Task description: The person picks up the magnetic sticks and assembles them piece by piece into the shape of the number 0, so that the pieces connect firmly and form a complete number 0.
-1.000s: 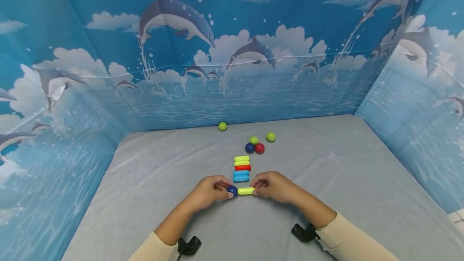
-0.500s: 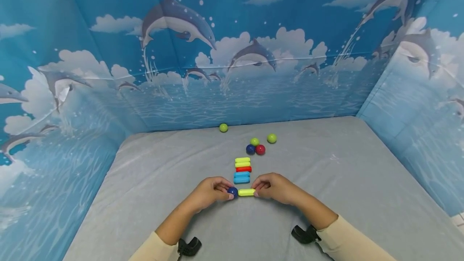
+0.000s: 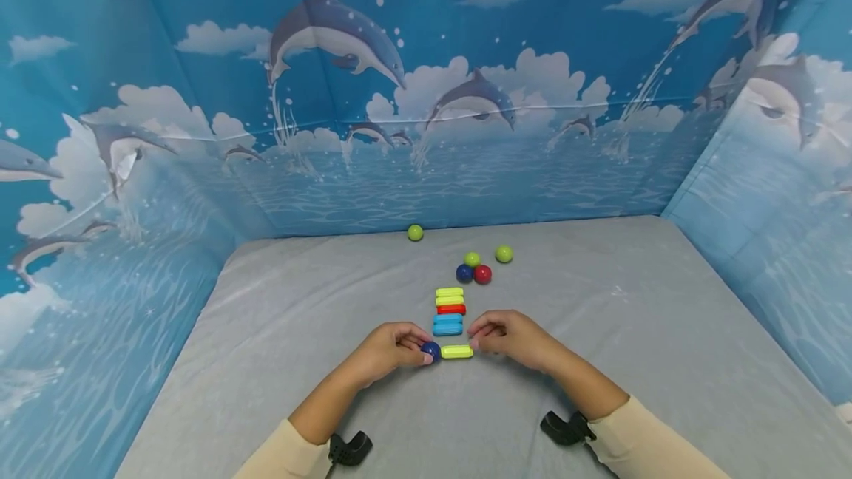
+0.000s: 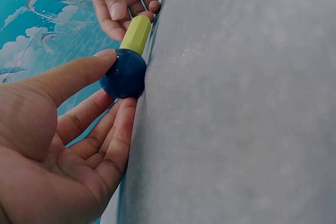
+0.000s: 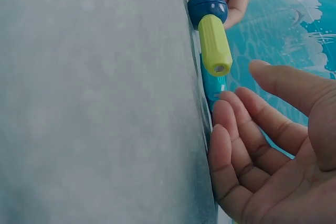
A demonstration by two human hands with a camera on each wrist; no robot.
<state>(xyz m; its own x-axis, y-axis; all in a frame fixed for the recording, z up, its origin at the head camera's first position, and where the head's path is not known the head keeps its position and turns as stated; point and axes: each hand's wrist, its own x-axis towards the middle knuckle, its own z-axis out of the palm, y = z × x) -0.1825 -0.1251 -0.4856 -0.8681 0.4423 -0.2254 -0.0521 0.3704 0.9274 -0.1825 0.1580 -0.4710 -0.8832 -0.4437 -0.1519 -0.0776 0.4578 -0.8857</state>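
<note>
My left hand (image 3: 397,346) pinches a dark blue ball (image 4: 124,74) between thumb and fingers on the grey cloth. A yellow-green ribbed rod (image 5: 214,45) is joined end-on to the ball's right side, and its free end shows a small metal tip in the right wrist view. Just right of that end, my right hand (image 3: 511,337) is apart from the rod, its fingers loosely bent and nothing between them. Right behind the rod lies a row of rods side by side: blue rods (image 3: 447,324) nearest, then a red rod (image 3: 451,309) and yellow-green rods (image 3: 450,296).
Farther back, a dark blue ball (image 3: 464,273), a red ball (image 3: 482,274) and a green ball (image 3: 472,259) sit clustered. Another green ball (image 3: 504,253) lies to their right, and one more green ball (image 3: 416,233) is by the dolphin-print curtain (image 3: 319,198).
My right hand has let go of the yellow-green rod's end and drawn slightly away to the right. My left hand keeps its grip on the blue ball. The head view has shifted a little.
</note>
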